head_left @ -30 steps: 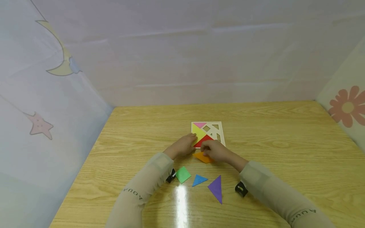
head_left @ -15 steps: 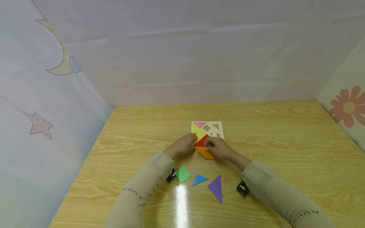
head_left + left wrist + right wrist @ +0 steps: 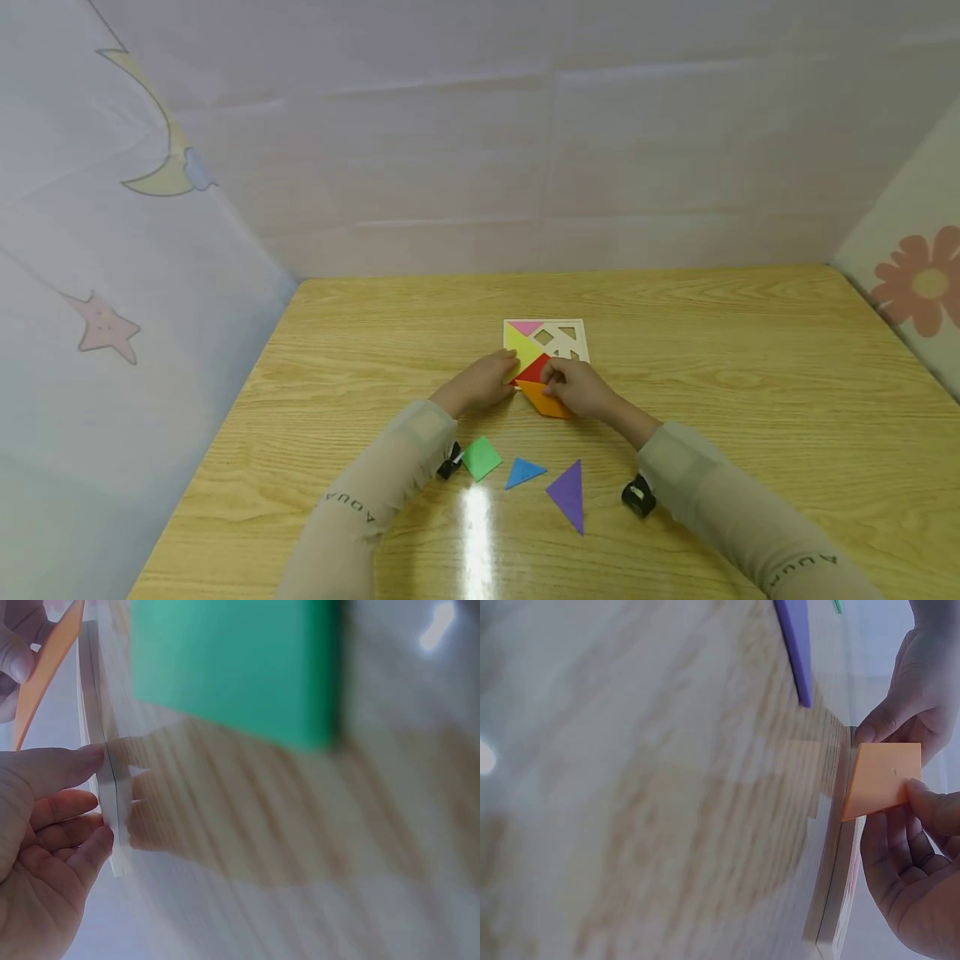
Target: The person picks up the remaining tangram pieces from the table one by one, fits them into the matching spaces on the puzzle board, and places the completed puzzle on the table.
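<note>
My left hand (image 3: 486, 382) grips the lower-left corner of a pale tangram board (image 3: 561, 344), with thumb and fingers against its edge in the left wrist view. A pink piece (image 3: 525, 327), a yellow triangle (image 3: 522, 340) and a red piece (image 3: 534, 369) lie in the board. My right hand (image 3: 581, 390) pinches an orange four-sided tangram piece (image 3: 546, 402) between thumb and fingers. This piece is tilted at the board's near edge and overlaps the red piece in the head view. Behind the right hand, the board's lower right is hidden.
On the wooden table (image 3: 360, 350) nearer to me lie a green square (image 3: 482, 459), a blue triangle (image 3: 526, 472) and a purple triangle (image 3: 568, 497). Black wrist devices (image 3: 639, 497) hang below both sleeves. Printed fabric walls enclose the table's back and sides.
My right hand has moved the orange piece up and slightly right to the board's near edge, tilting it. The left hand has stayed at the board's corner.
</note>
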A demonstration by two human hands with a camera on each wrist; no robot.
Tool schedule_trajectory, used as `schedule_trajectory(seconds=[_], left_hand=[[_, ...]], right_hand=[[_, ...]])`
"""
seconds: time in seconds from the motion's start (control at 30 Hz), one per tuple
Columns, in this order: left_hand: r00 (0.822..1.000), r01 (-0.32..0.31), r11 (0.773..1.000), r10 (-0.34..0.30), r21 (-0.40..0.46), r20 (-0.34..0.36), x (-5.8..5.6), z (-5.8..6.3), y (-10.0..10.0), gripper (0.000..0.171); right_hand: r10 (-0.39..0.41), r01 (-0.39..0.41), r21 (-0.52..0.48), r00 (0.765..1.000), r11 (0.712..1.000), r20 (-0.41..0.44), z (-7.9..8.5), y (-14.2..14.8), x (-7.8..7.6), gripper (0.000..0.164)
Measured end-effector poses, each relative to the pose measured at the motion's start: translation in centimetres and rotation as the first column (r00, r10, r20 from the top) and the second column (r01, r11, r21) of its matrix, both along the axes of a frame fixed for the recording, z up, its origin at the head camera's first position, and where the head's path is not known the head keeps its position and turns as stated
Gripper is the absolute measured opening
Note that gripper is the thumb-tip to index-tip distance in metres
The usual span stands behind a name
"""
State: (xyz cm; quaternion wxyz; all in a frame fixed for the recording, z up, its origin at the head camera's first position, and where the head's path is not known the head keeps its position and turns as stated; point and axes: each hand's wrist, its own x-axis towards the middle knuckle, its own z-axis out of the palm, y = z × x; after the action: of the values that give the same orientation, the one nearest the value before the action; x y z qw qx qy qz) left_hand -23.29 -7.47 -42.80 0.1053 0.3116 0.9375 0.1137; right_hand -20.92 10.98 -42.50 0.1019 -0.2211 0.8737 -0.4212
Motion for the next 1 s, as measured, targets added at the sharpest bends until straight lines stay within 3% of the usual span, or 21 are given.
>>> schedule_trajectory(seconds=[0.6, 1.0], left_hand=[[0.999, -0.021, 1.000, 0.022, -0.011, 0.047, -0.10, -0.29, -0.14, 0.045], [0.999, -0.018, 1.000, 0.019, -0.016, 0.043, -0.20, -0.31, -0.28, 0.046]], right_hand=[[-0.045, 0.044, -0.069, 0.999, 0.997, -0.013, -0.43, 0.25, -0.46, 0.004], [-0.112, 0.115, -0.095, 0.993, 0.989, 0.038, -0.10, 0.48, -0.54, 0.004]])
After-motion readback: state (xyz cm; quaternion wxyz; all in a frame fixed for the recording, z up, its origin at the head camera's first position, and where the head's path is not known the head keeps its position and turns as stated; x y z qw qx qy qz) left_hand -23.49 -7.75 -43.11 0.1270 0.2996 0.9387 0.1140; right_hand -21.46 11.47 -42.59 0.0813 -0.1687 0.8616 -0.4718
